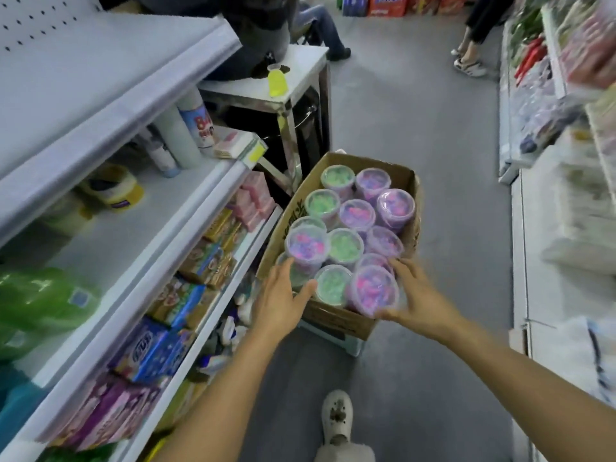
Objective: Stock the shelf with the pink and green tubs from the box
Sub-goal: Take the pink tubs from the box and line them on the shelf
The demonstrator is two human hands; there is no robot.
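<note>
Three white shelves (186, 208) rise on your left, stocked with boxed goods. Your left hand (280, 300) reaches into the cardboard box (336, 316) on the floor, fingers spread against a pink tub (306, 248). Your right hand (418, 295) curls around another pink tub (373, 290) beside a green tub (332, 286).

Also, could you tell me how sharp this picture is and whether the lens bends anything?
Head view: wide-angle bend curves the shelf edges; the goods at right smear with blur; the tubs in the box read soft; both hands, left and right, look slightly blurred.
</note>
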